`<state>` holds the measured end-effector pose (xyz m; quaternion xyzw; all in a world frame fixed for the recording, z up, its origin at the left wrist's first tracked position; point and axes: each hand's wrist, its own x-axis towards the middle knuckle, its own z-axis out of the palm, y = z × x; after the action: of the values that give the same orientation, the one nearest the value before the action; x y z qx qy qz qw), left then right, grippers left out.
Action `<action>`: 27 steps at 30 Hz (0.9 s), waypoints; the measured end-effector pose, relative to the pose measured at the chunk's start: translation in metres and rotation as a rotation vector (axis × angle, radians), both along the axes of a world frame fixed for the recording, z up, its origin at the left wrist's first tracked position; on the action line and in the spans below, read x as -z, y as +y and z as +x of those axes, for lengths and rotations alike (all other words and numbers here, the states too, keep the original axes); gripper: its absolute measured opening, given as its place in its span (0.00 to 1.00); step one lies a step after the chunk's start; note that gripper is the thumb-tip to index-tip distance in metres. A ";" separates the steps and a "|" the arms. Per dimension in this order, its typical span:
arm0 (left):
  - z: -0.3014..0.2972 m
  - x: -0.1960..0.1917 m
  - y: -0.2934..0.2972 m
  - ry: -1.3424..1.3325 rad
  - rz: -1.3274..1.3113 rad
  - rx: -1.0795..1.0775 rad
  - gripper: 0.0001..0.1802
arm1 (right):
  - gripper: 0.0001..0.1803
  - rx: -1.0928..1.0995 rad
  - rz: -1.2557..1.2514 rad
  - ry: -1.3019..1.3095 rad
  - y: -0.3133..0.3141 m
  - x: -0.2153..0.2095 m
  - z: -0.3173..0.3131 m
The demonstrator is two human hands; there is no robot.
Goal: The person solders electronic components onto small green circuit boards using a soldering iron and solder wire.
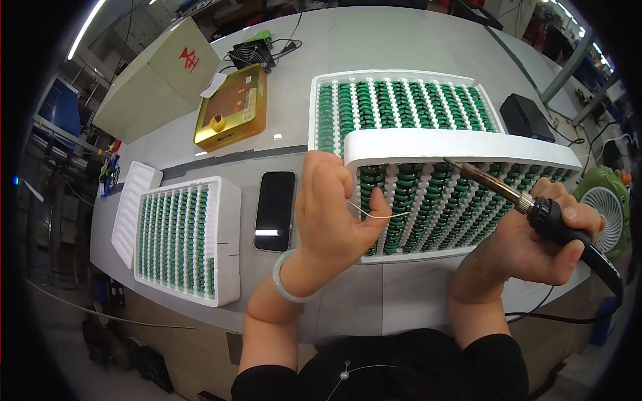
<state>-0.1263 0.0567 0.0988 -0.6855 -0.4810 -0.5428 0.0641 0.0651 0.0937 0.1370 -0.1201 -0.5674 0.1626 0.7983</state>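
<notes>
My left hand (331, 210), a pale bangle on its wrist, is closed with a thin silvery wire, apparently solder wire (380, 216), sticking out between thumb and fingers. In my right hand (528, 244) is a soldering iron (506, 190) with a black handle and cord. Its tip points up and left, over the near white foam tray (468, 145). Rows of green wound coils (435, 207) fill that tray, which is tilted toward me. Whether the tip touches a coil, I cannot tell. Behind it lies another foam tray (323, 83) of similar coils.
A black phone (275, 210) lies left of my left hand. Farther left sits a smaller foam tray (229, 247) of green coils. Beyond are a yellow box (234, 110) and a black fan (251, 55). At right are a black box (526, 117) and a green fan (605, 210).
</notes>
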 end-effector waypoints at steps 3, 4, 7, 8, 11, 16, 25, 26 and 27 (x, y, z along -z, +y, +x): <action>0.004 -0.006 0.000 -0.031 0.005 0.007 0.19 | 0.20 -0.017 0.007 -0.027 0.000 -0.005 0.004; 0.004 -0.007 0.002 -0.030 0.007 0.011 0.19 | 0.20 -0.006 -0.001 -0.050 0.000 -0.006 0.006; 0.004 -0.008 0.006 -0.019 0.055 0.050 0.19 | 0.21 0.028 -0.042 -0.043 0.000 -0.008 0.001; 0.002 -0.008 0.001 0.011 0.027 0.000 0.18 | 0.23 0.059 -0.084 -0.010 -0.002 -0.004 -0.003; 0.005 -0.006 -0.001 -0.003 -0.037 -0.020 0.18 | 0.18 -0.032 -0.070 -0.012 -0.003 -0.004 -0.005; 0.006 -0.008 -0.008 -0.100 -0.066 0.027 0.19 | 0.22 -0.053 -0.129 -0.017 -0.012 -0.007 -0.006; -0.014 -0.031 -0.028 -0.018 -0.166 0.237 0.13 | 0.19 0.009 -0.109 0.023 -0.010 -0.006 -0.004; -0.015 -0.034 -0.032 -0.009 -0.146 0.197 0.12 | 0.19 -0.026 -0.097 0.007 -0.011 -0.008 -0.006; -0.014 -0.040 -0.035 -0.020 -0.159 0.209 0.11 | 0.19 -0.043 -0.080 -0.013 -0.012 -0.011 -0.005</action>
<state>-0.1403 0.0212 0.1390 -0.7294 -0.4490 -0.5134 -0.0523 0.0603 0.0821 0.1476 -0.1409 -0.5681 0.2014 0.7854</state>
